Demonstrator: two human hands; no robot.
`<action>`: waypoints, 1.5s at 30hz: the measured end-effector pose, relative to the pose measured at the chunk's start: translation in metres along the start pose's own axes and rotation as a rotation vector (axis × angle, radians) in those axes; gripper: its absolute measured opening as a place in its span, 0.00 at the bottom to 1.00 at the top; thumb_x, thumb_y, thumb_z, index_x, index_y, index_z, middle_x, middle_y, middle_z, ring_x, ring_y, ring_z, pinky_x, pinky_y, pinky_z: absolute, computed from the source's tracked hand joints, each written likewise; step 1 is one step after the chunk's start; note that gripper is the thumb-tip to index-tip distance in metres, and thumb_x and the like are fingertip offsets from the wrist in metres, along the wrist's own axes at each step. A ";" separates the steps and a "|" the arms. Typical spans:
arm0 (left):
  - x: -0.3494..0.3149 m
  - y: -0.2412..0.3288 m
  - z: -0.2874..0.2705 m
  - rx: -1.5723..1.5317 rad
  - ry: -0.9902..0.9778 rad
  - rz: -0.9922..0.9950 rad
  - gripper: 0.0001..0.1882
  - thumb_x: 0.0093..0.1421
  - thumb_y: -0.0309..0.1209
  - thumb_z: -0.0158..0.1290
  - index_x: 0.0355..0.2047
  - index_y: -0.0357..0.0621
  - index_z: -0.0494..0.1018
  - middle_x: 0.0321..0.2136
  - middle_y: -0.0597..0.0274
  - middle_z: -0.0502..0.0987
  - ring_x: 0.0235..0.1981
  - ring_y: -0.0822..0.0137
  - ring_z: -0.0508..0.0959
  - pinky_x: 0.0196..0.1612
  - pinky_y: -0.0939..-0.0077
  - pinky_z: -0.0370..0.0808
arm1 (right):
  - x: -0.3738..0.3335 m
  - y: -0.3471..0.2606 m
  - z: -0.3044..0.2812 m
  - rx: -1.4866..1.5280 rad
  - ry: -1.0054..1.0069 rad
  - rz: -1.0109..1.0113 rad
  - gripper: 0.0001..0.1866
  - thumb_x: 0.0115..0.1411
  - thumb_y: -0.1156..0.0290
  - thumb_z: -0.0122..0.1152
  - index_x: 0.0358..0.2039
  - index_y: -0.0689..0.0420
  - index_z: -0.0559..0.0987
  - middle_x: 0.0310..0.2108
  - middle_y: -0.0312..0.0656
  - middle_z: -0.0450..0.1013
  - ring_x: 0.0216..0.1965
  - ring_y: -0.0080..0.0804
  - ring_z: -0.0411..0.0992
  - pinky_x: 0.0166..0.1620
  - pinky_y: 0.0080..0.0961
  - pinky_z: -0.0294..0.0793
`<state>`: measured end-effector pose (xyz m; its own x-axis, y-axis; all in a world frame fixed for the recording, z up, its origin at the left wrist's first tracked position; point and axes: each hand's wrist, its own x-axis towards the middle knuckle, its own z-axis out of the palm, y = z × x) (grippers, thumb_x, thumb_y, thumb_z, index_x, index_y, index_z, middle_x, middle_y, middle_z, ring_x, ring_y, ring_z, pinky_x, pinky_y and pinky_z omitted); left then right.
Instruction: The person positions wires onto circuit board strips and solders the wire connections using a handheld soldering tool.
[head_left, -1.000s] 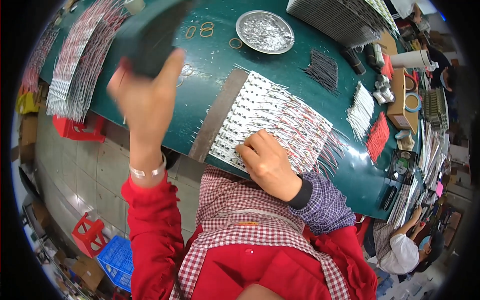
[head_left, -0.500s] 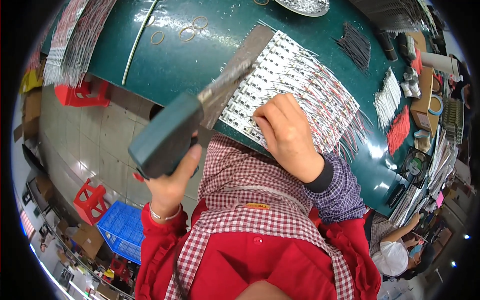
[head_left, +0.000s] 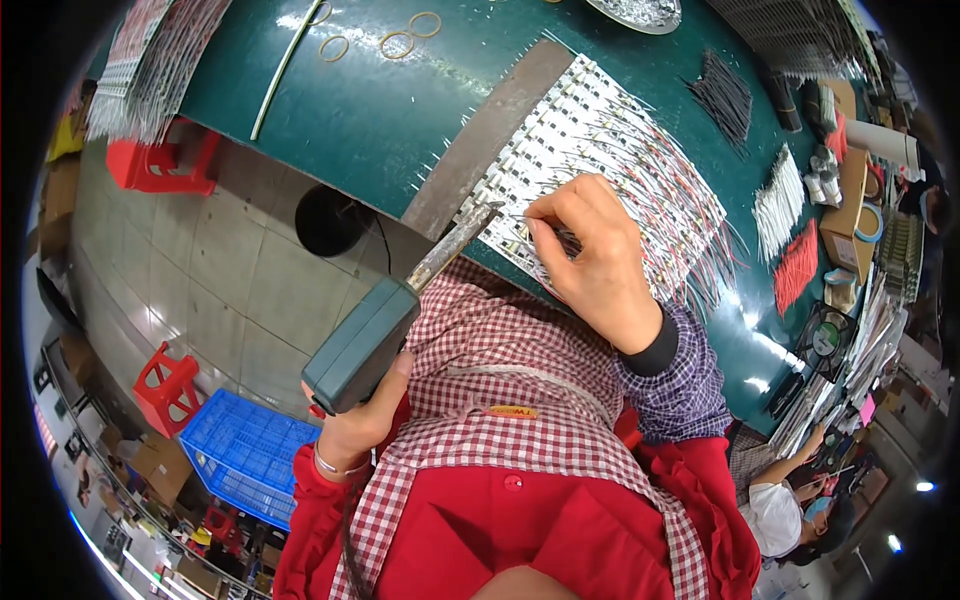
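Note:
My left hand (head_left: 368,420) is wrapped round the handle of a dark green soldering gun (head_left: 362,338). Its scorched metal tip reaches up to the lower left edge of a white circuit board panel (head_left: 528,128), close to my right fingertips. Over that panel my right hand (head_left: 598,252) is closed in a pinch on a thin dark wire (head_left: 522,218). Rows of small parts run along the panel, and many black, white and red wires (head_left: 660,185) fan out over its right side. A brown strip (head_left: 490,125) lies along its left edge.
Bundles of black wires (head_left: 722,98), white wires (head_left: 778,205) and red wires (head_left: 796,266) lie on the green table (head_left: 370,130). Rubber bands (head_left: 396,46) and a metal dish (head_left: 645,14) are farther off. A black bin (head_left: 328,222) and blue crate (head_left: 245,450) stand below. A co-worker (head_left: 775,515) sits at right.
The soldering gun has swung down and right, its tip now near the panel's lower edge. My right hand stays pinched, shifted slightly right. The whole view has shifted a little.

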<state>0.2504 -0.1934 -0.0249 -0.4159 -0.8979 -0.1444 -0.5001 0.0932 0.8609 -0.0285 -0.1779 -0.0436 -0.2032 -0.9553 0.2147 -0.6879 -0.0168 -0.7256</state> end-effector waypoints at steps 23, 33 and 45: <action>0.005 -0.007 0.007 -0.104 -0.037 0.022 0.10 0.49 0.21 0.63 0.34 0.34 0.79 0.26 0.55 0.78 0.23 0.62 0.78 0.26 0.73 0.74 | 0.003 0.000 -0.002 -0.056 -0.019 -0.015 0.04 0.50 0.82 0.64 0.27 0.62 0.77 0.28 0.44 0.68 0.34 0.42 0.69 0.35 0.36 0.71; -0.016 -0.032 -0.001 0.078 -0.075 0.167 0.15 0.58 0.19 0.60 0.46 0.31 0.76 0.29 0.62 0.78 0.21 0.77 0.71 0.23 0.81 0.66 | 0.004 0.000 -0.003 -0.065 -0.025 -0.021 0.04 0.51 0.82 0.64 0.27 0.63 0.77 0.29 0.44 0.68 0.34 0.42 0.69 0.36 0.35 0.70; 0.004 -0.005 0.013 -0.485 0.106 -0.232 0.20 0.58 0.17 0.56 0.52 0.30 0.70 0.44 0.52 0.77 0.19 0.76 0.70 0.22 0.81 0.67 | 0.002 0.003 -0.008 0.047 -0.019 -0.036 0.05 0.52 0.80 0.65 0.31 0.61 0.78 0.28 0.45 0.70 0.35 0.46 0.70 0.39 0.36 0.71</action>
<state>0.2413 -0.1917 -0.0359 -0.2453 -0.9120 -0.3286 -0.1512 -0.2988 0.9423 -0.0364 -0.1774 -0.0404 -0.1651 -0.9593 0.2290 -0.6612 -0.0646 -0.7474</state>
